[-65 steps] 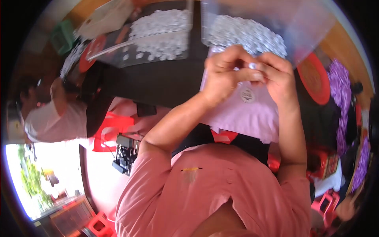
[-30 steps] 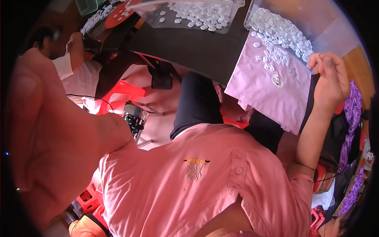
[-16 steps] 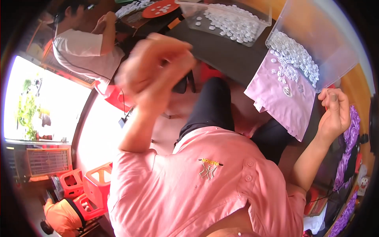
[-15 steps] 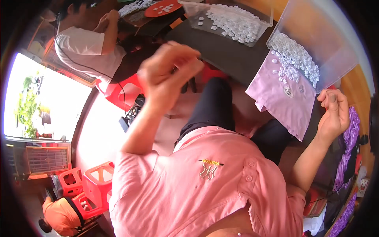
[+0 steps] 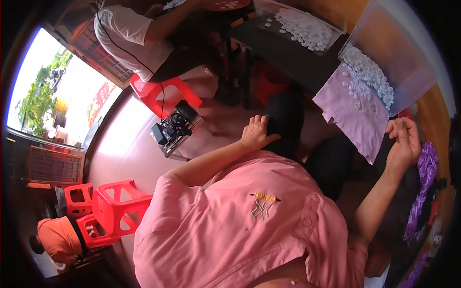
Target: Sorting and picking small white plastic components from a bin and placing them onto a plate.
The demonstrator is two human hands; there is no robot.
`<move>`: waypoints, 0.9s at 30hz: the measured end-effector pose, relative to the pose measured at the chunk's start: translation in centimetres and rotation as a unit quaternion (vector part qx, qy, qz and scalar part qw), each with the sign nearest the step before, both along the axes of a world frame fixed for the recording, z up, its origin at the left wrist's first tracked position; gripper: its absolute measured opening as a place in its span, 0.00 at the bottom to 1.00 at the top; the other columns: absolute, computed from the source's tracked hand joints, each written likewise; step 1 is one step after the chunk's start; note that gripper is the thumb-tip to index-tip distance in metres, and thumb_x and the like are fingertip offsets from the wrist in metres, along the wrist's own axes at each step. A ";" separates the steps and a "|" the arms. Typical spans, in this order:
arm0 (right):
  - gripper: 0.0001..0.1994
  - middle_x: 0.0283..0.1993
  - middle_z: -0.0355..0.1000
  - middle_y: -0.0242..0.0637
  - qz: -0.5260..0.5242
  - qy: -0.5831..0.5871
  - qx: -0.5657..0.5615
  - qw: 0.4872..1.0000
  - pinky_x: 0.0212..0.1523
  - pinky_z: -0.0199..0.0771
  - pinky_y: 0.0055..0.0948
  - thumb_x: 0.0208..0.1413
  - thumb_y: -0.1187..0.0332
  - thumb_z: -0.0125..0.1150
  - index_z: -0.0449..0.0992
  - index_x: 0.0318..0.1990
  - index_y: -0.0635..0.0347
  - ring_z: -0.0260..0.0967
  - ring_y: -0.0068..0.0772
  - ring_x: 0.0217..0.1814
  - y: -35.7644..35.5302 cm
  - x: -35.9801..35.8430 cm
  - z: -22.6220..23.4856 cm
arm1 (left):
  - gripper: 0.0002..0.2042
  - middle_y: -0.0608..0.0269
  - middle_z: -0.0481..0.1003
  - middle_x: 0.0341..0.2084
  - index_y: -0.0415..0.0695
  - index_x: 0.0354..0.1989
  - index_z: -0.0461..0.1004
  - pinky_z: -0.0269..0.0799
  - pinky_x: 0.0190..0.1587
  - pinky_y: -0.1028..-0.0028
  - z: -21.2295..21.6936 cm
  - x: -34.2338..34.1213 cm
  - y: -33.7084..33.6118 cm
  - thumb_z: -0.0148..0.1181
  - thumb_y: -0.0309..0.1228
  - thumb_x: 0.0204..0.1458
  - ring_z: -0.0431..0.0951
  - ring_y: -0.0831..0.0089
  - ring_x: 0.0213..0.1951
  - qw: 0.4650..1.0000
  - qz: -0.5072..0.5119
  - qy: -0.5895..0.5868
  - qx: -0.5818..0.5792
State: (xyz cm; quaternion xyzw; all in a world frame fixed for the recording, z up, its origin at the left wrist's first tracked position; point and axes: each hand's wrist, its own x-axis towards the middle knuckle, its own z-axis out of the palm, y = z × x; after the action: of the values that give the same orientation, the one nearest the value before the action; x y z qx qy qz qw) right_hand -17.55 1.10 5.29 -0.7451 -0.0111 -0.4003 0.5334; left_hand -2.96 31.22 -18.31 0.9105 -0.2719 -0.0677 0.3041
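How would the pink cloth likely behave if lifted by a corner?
The pink cloth would probably sag, since it looks creased and wavy along its near edge. The white pieces on it would likely slide, as they seem to lie loose.

One head-worn fisheye camera looks down from close above the shirt [image 5: 216,228] and hands [image 5: 257,133].

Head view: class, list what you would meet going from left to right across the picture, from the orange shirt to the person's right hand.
Orange shirt → large red stool → cluster of black equipment → left hand → pink cloth → right hand.
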 end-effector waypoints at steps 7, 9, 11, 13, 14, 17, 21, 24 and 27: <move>0.06 0.26 0.65 0.32 0.085 0.021 0.023 0.996 0.33 0.57 0.18 0.59 0.72 0.56 0.72 0.34 0.67 0.59 0.19 0.27 -1.6 1.0 -0.5 | 0.38 0.43 0.64 0.47 0.39 0.59 0.61 0.69 0.50 0.53 0.9 -1.0 -1.4 0.65 0.46 0.39 0.63 0.47 0.52 0.996 -0.064 -0.047 0.042; 0.05 0.24 0.65 0.29 0.095 0.074 -0.005 0.993 0.31 0.55 0.17 0.58 0.72 0.56 0.72 0.32 0.65 0.57 0.16 0.27 -2.2 2.1 -0.7 | 0.39 0.43 0.64 0.47 0.39 0.59 0.62 0.66 0.51 0.53 0.7 -1.1 -1.0 0.65 0.46 0.38 0.62 0.46 0.52 0.991 -0.087 -0.076 0.063; 0.05 0.24 0.65 0.28 0.093 0.106 -0.019 0.990 0.30 0.55 0.16 0.58 0.72 0.57 0.72 0.32 0.64 0.57 0.15 0.26 -3.6 2.5 -1.3 | 0.39 0.43 0.63 0.47 0.40 0.59 0.62 0.64 0.51 0.52 0.6 -1.5 -1.1 0.65 0.47 0.37 0.62 0.46 0.52 0.994 -0.085 -0.056 0.048; 0.05 0.23 0.64 0.27 0.088 0.143 -0.025 0.986 0.28 0.54 0.16 0.58 0.71 0.58 0.72 0.32 0.63 0.56 0.15 0.24 -5.6 3.1 -2.5 | 0.43 0.43 0.63 0.48 0.43 0.61 0.60 0.64 0.50 0.53 0.2 -1.8 -1.3 0.66 0.52 0.36 0.62 0.46 0.51 0.994 -0.078 -0.060 0.044; 0.05 0.23 0.64 0.27 0.078 0.149 -0.018 0.986 0.28 0.54 0.16 0.58 0.71 0.58 0.72 0.32 0.63 0.56 0.15 0.24 -7.1 3.0 -3.4 | 0.45 0.43 0.63 0.48 0.45 0.63 0.59 0.65 0.49 0.53 0.5 -2.0 -1.5 0.66 0.55 0.36 0.63 0.46 0.51 0.995 -0.076 -0.042 0.053; 0.06 0.21 0.62 0.26 0.055 0.156 -0.011 0.986 0.27 0.54 0.17 0.58 0.71 0.58 0.72 0.32 0.63 0.56 0.16 0.23 -10.5 2.8 -5.3 | 0.51 0.44 0.63 0.49 0.51 0.68 0.52 0.66 0.47 0.54 2.6 -2.5 -1.8 0.65 0.62 0.35 0.65 0.47 0.50 0.990 -0.055 0.006 0.128; 0.07 0.20 0.58 0.25 0.013 0.110 0.062 0.992 0.27 0.54 0.17 0.59 0.69 0.58 0.72 0.31 0.63 0.57 0.18 0.24 -12.9 3.5 -6.5 | 0.57 0.45 0.63 0.51 0.56 0.70 0.48 0.66 0.48 0.56 3.9 -2.7 -3.0 0.67 0.64 0.29 0.66 0.50 0.52 0.980 -0.008 0.046 0.192; 0.08 0.20 0.56 0.23 -0.009 0.108 0.064 0.992 0.28 0.53 0.17 0.61 0.67 0.55 0.71 0.32 0.61 0.55 0.17 0.24 -13.8 4.8 -6.8 | 0.57 0.45 0.63 0.51 0.56 0.70 0.50 0.64 0.48 0.57 3.7 -2.9 -2.9 0.67 0.65 0.28 0.65 0.50 0.52 0.979 0.008 0.051 0.195; 0.09 0.21 0.56 0.23 -0.004 0.093 0.030 0.995 0.29 0.52 0.17 0.62 0.66 0.54 0.72 0.33 0.61 0.54 0.16 0.25 -14.8 6.0 -7.3 | 0.56 0.45 0.64 0.50 0.55 0.70 0.51 0.63 0.49 0.59 2.9 -2.4 -2.3 0.67 0.65 0.28 0.65 0.51 0.52 0.986 0.009 0.042 0.164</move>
State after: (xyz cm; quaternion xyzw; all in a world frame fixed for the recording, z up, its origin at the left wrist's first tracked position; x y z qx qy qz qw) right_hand -11.51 -13.72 -1.97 -0.7632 0.0537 -0.3314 0.5521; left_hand -5.32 28.95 -15.44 0.9469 -0.2359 -0.1466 0.1622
